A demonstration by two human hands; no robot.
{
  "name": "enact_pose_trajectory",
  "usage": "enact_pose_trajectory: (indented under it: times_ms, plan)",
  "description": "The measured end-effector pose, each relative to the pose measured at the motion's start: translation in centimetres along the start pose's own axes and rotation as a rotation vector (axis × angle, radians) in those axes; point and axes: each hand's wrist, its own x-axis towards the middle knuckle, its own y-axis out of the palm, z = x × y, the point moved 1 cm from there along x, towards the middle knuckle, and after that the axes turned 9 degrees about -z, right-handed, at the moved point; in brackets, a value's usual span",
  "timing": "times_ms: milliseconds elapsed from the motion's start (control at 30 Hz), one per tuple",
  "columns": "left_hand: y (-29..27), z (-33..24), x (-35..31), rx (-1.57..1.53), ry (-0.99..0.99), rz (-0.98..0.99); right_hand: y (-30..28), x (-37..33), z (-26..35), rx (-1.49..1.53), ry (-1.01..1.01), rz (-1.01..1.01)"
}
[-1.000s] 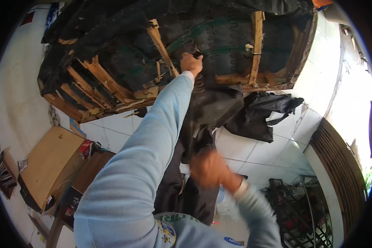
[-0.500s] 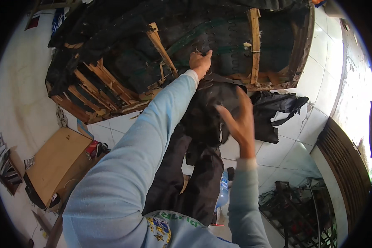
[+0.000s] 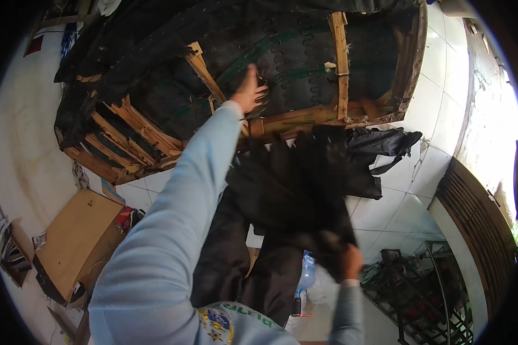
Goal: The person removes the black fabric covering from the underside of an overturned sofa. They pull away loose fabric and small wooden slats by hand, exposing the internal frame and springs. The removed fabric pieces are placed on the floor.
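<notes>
A stripped sofa frame (image 3: 313, 115) lies tipped before me, its wooden slats, zigzag springs and black lining (image 3: 305, 75) exposed. Against that lining, right of a slanting wooden slat (image 3: 204, 70), my left hand (image 3: 250, 92) is open with its fingers spread. Low on the right, my right hand (image 3: 351, 261) is closed on a loose sheet of black fabric (image 3: 293, 184), blurred by motion. The sheet hangs in front of my legs and hides part of them. Another torn black piece (image 3: 380, 144) lies on the floor by the frame's lower edge.
A brown cardboard-like panel (image 3: 77, 233) stands at the left, with a red item (image 3: 125, 218) beside it. A clear blue plastic bottle (image 3: 306, 273) is on the floor near my legs. Dark metal racks (image 3: 408, 293) stand at lower right, below a slatted wooden piece (image 3: 469, 230).
My right hand has gone from open near the frame to gripping the black fabric, pulled down toward me. My left hand has shifted left and spread its fingers. The frame's lower rail is now uncovered.
</notes>
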Motion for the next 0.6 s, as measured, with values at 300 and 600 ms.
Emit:
enact_pose_trajectory:
  times_ms: [300,600]
  plan:
    - [-19.3,12.0,-11.5,0.306,-0.111,-0.014,-17.8,14.8,-24.6,-0.396,0.415,-0.29]
    - [-16.3,32.4,-27.9,0.732,-0.145,-0.163,-8.9,23.5,8.4,0.352,-0.436,0.117]
